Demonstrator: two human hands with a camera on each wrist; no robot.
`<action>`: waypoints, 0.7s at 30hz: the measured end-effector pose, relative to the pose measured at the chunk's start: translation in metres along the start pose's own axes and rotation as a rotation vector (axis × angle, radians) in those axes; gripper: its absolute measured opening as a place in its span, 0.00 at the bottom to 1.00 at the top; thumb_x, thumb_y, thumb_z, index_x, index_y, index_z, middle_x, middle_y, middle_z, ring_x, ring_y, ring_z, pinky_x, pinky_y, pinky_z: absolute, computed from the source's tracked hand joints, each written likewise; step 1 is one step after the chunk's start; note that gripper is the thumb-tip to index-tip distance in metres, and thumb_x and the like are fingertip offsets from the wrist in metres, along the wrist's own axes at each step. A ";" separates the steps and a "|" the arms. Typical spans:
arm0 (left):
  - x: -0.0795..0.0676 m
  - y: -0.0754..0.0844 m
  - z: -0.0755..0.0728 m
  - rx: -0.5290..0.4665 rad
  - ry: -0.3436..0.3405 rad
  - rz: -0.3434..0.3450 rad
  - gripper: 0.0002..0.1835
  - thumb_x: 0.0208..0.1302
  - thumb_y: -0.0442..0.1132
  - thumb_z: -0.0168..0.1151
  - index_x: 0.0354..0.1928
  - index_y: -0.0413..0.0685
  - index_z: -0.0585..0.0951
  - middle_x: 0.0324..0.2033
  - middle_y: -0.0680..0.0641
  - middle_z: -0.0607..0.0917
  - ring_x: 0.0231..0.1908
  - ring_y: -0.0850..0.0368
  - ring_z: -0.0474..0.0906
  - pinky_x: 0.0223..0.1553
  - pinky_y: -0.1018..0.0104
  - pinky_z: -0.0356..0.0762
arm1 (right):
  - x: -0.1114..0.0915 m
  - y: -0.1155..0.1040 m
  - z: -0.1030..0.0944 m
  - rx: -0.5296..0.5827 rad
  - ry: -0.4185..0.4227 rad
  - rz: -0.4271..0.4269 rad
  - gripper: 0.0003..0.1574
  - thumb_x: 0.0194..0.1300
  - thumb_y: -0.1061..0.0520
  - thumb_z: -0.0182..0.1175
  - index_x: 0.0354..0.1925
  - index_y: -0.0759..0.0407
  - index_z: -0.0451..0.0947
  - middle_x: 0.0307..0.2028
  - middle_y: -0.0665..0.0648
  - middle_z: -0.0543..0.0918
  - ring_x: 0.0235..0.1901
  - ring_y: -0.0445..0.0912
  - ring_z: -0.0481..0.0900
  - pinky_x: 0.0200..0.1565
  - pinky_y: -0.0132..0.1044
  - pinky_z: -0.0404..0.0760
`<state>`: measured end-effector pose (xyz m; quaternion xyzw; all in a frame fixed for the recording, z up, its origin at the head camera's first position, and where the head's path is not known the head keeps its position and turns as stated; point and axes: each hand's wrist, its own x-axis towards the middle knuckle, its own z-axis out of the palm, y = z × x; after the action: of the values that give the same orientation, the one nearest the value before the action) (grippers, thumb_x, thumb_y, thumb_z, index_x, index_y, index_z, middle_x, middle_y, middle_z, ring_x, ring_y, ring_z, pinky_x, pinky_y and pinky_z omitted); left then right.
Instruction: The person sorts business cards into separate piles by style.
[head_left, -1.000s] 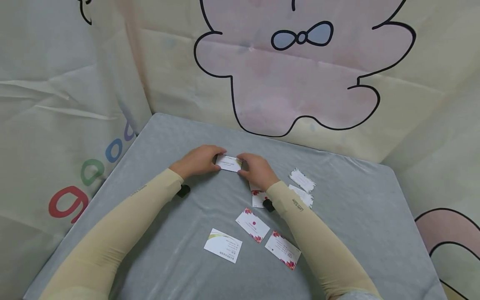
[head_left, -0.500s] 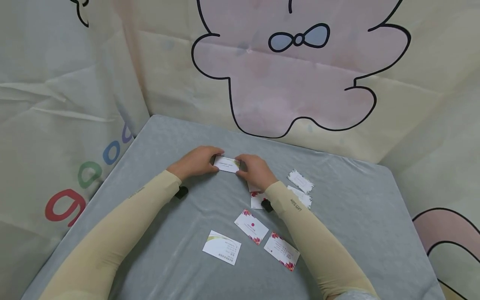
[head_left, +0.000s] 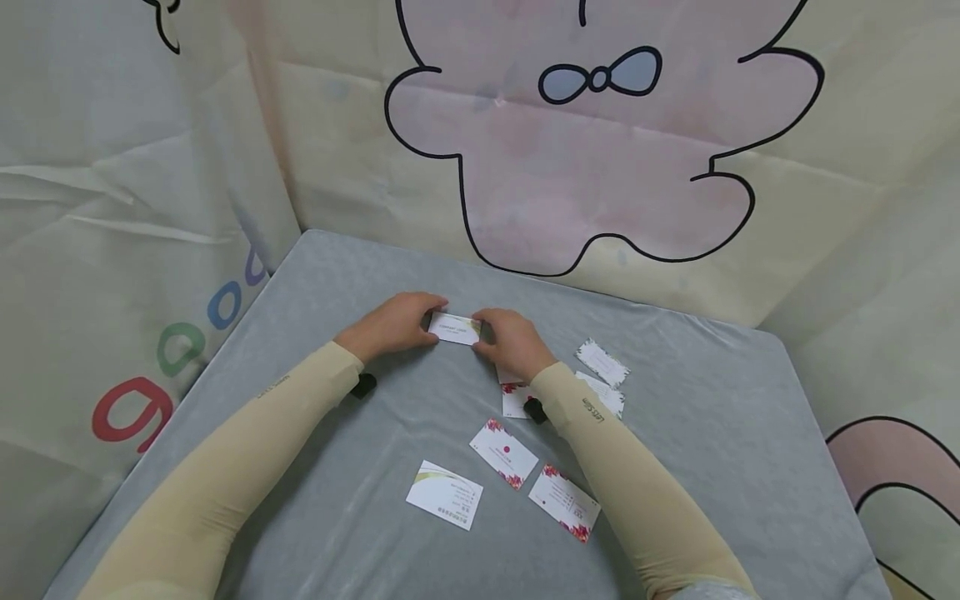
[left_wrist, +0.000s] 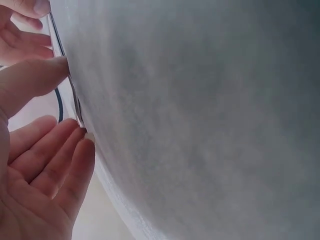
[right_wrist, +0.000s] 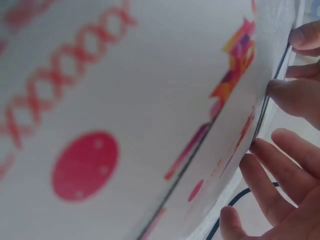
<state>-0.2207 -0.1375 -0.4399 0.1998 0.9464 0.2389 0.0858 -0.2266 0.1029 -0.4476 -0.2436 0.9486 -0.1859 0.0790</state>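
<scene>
Near the far side of the table, a white business card (head_left: 455, 328) with a gold corner lies between my two hands. My left hand (head_left: 393, 322) pinches its left end between thumb and fingers, and my right hand (head_left: 517, 340) pinches the right end the same way. In the left wrist view the card shows edge-on, a thin dark line at the fingertips of my left hand (left_wrist: 45, 165). The right wrist view has my right hand (right_wrist: 285, 175) at that edge, beyond a floral business card (right_wrist: 140, 100) close to the camera.
Below my right hand a red-flowered card (head_left: 516, 402) is partly hidden by the wrist. Two more such cards (head_left: 504, 453) lie nearer, beside a gold-curved card (head_left: 446, 495). Leaf-edged cards (head_left: 602, 362) lie to the right. A grey cloth covers the table (head_left: 337, 500); printed curtains (head_left: 600, 183) stand behind.
Both hands keep their hold on the business card and stay almost still. The printing on its face has become easier to read, and the head view has shifted slightly.
</scene>
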 end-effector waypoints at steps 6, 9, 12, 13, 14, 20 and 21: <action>-0.020 0.010 0.004 0.057 0.063 0.094 0.38 0.60 0.41 0.73 0.71 0.42 0.70 0.65 0.42 0.78 0.67 0.46 0.72 0.70 0.52 0.68 | -0.015 -0.007 -0.005 -0.031 0.004 -0.050 0.37 0.64 0.42 0.68 0.68 0.49 0.72 0.66 0.52 0.77 0.68 0.50 0.72 0.68 0.58 0.67; -0.040 0.023 0.006 0.062 0.072 0.136 0.38 0.60 0.42 0.73 0.72 0.43 0.70 0.64 0.43 0.78 0.66 0.47 0.73 0.69 0.52 0.69 | -0.039 -0.016 -0.010 -0.064 0.040 -0.104 0.38 0.64 0.41 0.67 0.68 0.48 0.71 0.65 0.50 0.77 0.68 0.48 0.71 0.68 0.58 0.64; -0.069 0.038 0.006 0.056 0.077 0.186 0.38 0.60 0.43 0.74 0.71 0.46 0.71 0.63 0.46 0.80 0.64 0.48 0.76 0.67 0.53 0.72 | -0.075 -0.029 -0.014 -0.106 0.090 -0.178 0.38 0.64 0.42 0.67 0.68 0.49 0.71 0.64 0.51 0.77 0.66 0.47 0.73 0.68 0.59 0.62; -0.080 0.042 0.007 0.052 0.077 0.206 0.38 0.59 0.44 0.74 0.71 0.47 0.71 0.63 0.47 0.80 0.63 0.50 0.76 0.66 0.53 0.73 | -0.089 -0.034 -0.013 -0.118 0.108 -0.202 0.37 0.64 0.42 0.68 0.68 0.49 0.71 0.64 0.51 0.78 0.65 0.47 0.74 0.67 0.59 0.62; -0.091 0.047 0.008 0.049 0.077 0.231 0.37 0.59 0.44 0.74 0.70 0.47 0.72 0.62 0.48 0.81 0.62 0.51 0.77 0.65 0.53 0.73 | -0.104 -0.039 -0.012 -0.130 0.125 -0.225 0.37 0.63 0.43 0.68 0.67 0.49 0.72 0.63 0.51 0.78 0.64 0.46 0.75 0.67 0.60 0.62; -0.146 0.067 0.024 0.040 -0.008 0.317 0.35 0.59 0.49 0.73 0.69 0.51 0.74 0.58 0.54 0.83 0.58 0.59 0.79 0.61 0.58 0.76 | -0.181 -0.061 0.009 -0.176 0.175 -0.307 0.35 0.59 0.42 0.71 0.62 0.48 0.75 0.58 0.49 0.81 0.58 0.45 0.78 0.62 0.63 0.65; -0.152 0.070 0.028 0.038 -0.032 0.310 0.35 0.59 0.49 0.73 0.69 0.52 0.74 0.58 0.55 0.83 0.58 0.60 0.78 0.61 0.59 0.76 | -0.190 -0.064 0.013 -0.179 0.172 -0.312 0.35 0.59 0.42 0.71 0.62 0.47 0.75 0.57 0.48 0.81 0.58 0.45 0.78 0.62 0.63 0.65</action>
<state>-0.0527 -0.1332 -0.4200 0.3490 0.9070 0.2283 0.0593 -0.0308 0.1401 -0.4236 -0.3768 0.9154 -0.1308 -0.0543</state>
